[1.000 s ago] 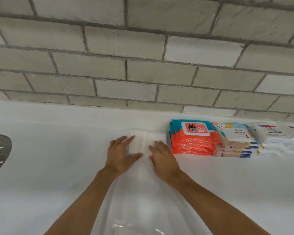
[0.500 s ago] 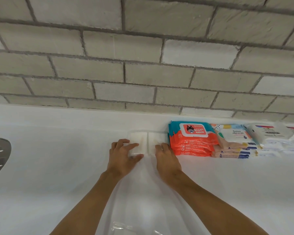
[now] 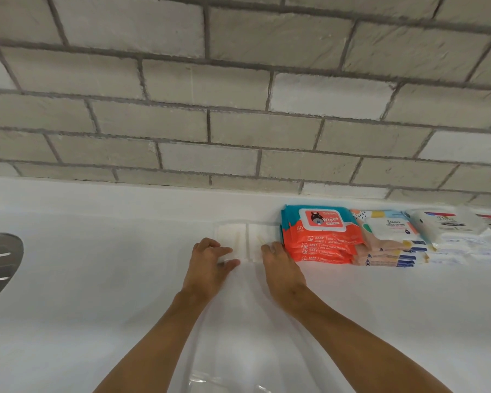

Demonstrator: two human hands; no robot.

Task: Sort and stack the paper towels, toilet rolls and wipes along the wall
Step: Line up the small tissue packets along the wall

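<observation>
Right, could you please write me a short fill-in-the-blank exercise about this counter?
The wipes beside the right hand have a teal and ____ wrapper.
The wall behind them is built of grey ____.
The pack that the left hand holds is ____ in colour.
Missing words: orange, bricks, white.

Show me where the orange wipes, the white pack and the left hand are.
orange wipes (image 3: 321, 236): head view, orange top of the upper pack.
white pack (image 3: 230, 235): head view, top of its left half.
left hand (image 3: 207, 268): head view, back of the hand.
</observation>
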